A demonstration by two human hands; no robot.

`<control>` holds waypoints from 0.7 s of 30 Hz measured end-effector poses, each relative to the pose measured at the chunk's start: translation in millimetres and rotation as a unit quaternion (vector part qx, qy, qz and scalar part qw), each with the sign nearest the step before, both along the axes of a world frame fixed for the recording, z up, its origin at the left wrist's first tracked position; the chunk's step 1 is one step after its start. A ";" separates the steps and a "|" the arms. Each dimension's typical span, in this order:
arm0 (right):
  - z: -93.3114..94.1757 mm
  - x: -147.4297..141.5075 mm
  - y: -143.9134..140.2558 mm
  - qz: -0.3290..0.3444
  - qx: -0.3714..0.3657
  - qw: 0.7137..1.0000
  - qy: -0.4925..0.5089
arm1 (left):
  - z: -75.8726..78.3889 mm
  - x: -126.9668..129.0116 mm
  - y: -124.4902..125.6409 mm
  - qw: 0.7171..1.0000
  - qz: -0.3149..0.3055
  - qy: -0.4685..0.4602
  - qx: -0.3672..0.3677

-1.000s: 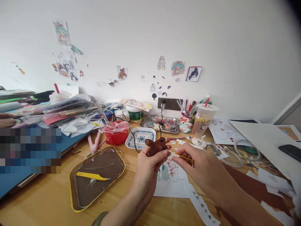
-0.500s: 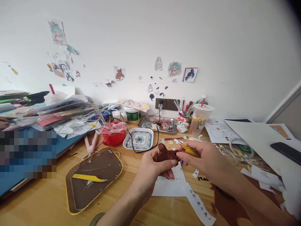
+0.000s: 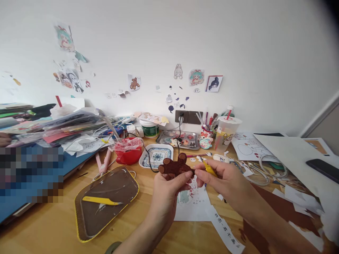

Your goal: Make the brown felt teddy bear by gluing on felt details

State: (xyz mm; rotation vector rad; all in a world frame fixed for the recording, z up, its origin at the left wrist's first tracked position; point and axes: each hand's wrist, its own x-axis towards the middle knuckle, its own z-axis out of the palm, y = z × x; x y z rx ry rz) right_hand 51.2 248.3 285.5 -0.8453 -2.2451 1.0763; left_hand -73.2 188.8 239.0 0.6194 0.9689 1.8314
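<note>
A dark brown bear-shaped cutout (image 3: 174,168) with lighter brown paw and ear patches is pinched between the thumb and fingers of my left hand (image 3: 165,192). My left thumb lies across its near side. My right hand (image 3: 221,176) is closed on yellow tweezers (image 3: 210,170), whose dark tip points up and to the left, away from the cutout. The right thumb and fingertip press at the cutout's right end; what they pinch there is too small to make out. Below the hands lies a white printed sheet (image 3: 194,210) with coloured drawings.
Another pair of yellow tweezers (image 3: 102,200) rests on a brown tray (image 3: 87,225) at left. Behind are a red bowl (image 3: 128,155), a patterned white tray (image 3: 141,160) and a black cable. A drink cup (image 3: 226,135) stands back right; paper scraps and a phone (image 3: 323,170) lie rightward.
The bear cutout has turned in my left hand and more of it now shows, its limbs pointing left and up. My right hand has shifted slightly left, with the tweezers still in it.
</note>
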 end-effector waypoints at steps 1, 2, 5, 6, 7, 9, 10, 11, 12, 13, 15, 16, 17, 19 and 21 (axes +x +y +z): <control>0.9 1.6 -0.5 -0.011 0.020 1.000 -0.009 | 0.5 -0.7 0.6 1.000 0.008 -0.007 -0.004; 1.8 3.3 -0.9 -0.023 0.046 0.999 -0.017 | 1.2 -1.5 1.1 1.000 0.015 -0.013 -0.005; 2.7 8.1 -1.1 -0.056 0.163 0.984 -0.044 | 3.6 -2.6 1.7 0.999 0.027 -0.016 0.003; 2.2 9.2 -0.7 -0.058 0.210 0.975 -0.052 | 4.0 -2.6 1.5 0.999 0.030 -0.015 0.004; 1.5 10.1 0.0 -0.056 0.260 0.962 -0.055 | 4.3 -2.4 1.3 0.999 0.032 -0.014 0.003; -0.2 11.5 1.9 -0.042 0.366 0.928 -0.052 | 4.1 -2.3 0.9 0.999 0.034 -0.014 -0.002; -0.9 12.1 3.1 -0.033 0.415 0.908 -0.049 | 3.9 -2.3 0.8 0.999 0.035 -0.015 -0.004; -1.4 12.7 4.2 -0.027 0.457 0.888 -0.048 | 3.7 -2.4 0.8 0.999 0.035 -0.015 -0.006; -1.7 13.2 5.3 -0.023 0.488 0.871 -0.050 | 3.6 -2.5 0.9 0.999 0.034 -0.015 -0.006; -1.8 13.7 6.2 -0.019 0.511 0.858 -0.051 | 3.6 -2.6 1.0 0.999 0.033 -0.014 -0.006; -1.6 14.3 7.6 -0.014 0.540 0.840 -0.052 | 4.3 -2.5 1.3 0.999 0.031 -0.011 -0.007; -1.4 14.5 8.1 -0.012 0.550 0.834 -0.050 | 5.0 -2.2 1.3 0.999 0.033 -0.010 -0.008; -1.3 14.6 8.5 -0.011 0.559 0.828 -0.050 | 5.9 -1.9 1.2 0.999 0.037 -0.010 -0.011; -1.4 14.6 9.5 -0.013 0.570 0.820 -0.052 | 8.3 -0.8 0.7 0.999 0.044 -0.008 -0.018; -1.7 14.4 10.8 -0.018 0.573 0.817 -0.057 | 11.2 0.3 0.0 0.998 0.052 -0.006 -0.027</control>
